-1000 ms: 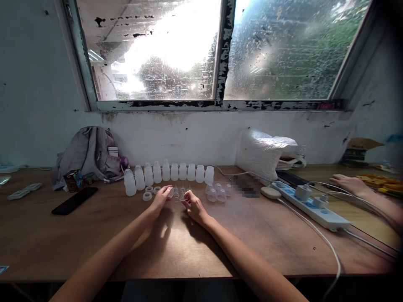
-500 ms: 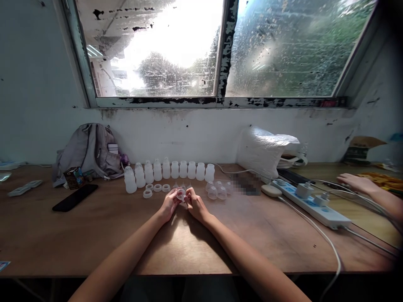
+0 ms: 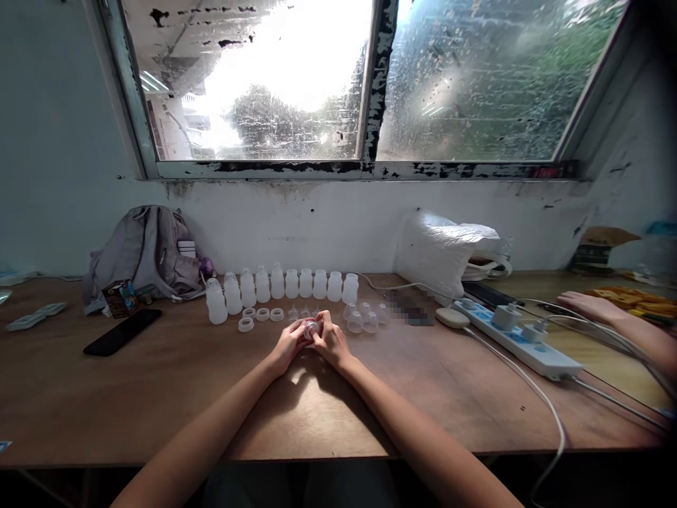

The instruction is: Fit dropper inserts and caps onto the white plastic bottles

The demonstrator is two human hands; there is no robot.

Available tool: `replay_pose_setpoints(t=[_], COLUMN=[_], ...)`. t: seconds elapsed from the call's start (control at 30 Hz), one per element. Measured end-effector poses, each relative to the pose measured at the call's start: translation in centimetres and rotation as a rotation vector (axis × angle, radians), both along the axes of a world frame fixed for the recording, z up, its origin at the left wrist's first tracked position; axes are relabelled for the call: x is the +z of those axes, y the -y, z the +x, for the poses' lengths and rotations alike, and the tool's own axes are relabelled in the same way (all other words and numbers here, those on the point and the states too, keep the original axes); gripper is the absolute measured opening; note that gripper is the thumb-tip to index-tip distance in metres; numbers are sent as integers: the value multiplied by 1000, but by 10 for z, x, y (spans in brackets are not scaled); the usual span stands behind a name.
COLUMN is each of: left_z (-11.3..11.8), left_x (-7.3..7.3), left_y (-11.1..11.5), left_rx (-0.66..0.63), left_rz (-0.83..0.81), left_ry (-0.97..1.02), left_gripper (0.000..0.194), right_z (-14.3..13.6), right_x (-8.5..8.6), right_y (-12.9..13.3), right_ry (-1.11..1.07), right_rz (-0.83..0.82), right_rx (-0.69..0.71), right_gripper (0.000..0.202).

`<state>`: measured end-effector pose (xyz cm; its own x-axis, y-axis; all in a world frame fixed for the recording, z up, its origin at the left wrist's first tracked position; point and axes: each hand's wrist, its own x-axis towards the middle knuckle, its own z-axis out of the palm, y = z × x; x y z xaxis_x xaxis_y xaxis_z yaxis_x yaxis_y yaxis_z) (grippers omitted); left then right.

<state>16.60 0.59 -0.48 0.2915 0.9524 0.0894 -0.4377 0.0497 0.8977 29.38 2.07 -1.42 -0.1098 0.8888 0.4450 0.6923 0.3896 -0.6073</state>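
Observation:
Between both hands is a small whitish bottle collar ring (image 3: 312,329), partly hidden by the fingers; whether a nipple sits in it I cannot make out. My left hand (image 3: 288,347) closes on its left side, and the fingers of my right hand (image 3: 331,344) press on it from the right. Just beyond the hands stand several clear bottle nipples (image 3: 305,311). Several white collar rings (image 3: 262,314) lie to the left, and clear domed caps (image 3: 355,322) are grouped to the right. Behind them runs a row of frosted baby bottles (image 3: 291,283), those on the left with tops fitted.
On the left are a black phone (image 3: 123,332), a small box (image 3: 119,298) and a grey backpack (image 3: 145,257). To the right lie a round white device (image 3: 452,318), a power strip (image 3: 544,356) with cables, and a white bag (image 3: 436,254). Another person's hand (image 3: 587,307) rests at far right.
My fingers have shifted around the collar ring, my right fingers now over it. It sits slightly further right. The view has moved a little.

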Motion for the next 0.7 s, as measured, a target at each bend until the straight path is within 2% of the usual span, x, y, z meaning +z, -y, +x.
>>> replay_pose_setpoints(t=[0.37,0.57,0.7], left_z=[3,3,5], left_x=[1,5,2], left_y=[5,10,9], left_rx=[1,-26,3], left_rz=[13,45,71], left_ry=[-79,-226,-299], left_gripper=[27,30,31], right_z=[1,3,3], right_x=[3,4,3], right_y=[-2,-6,-9], right_ry=[-61,-77,-74], right_rz=[-68,-104,-109], right_rx=[-21,-27,-38], right_gripper=[14,7,6])
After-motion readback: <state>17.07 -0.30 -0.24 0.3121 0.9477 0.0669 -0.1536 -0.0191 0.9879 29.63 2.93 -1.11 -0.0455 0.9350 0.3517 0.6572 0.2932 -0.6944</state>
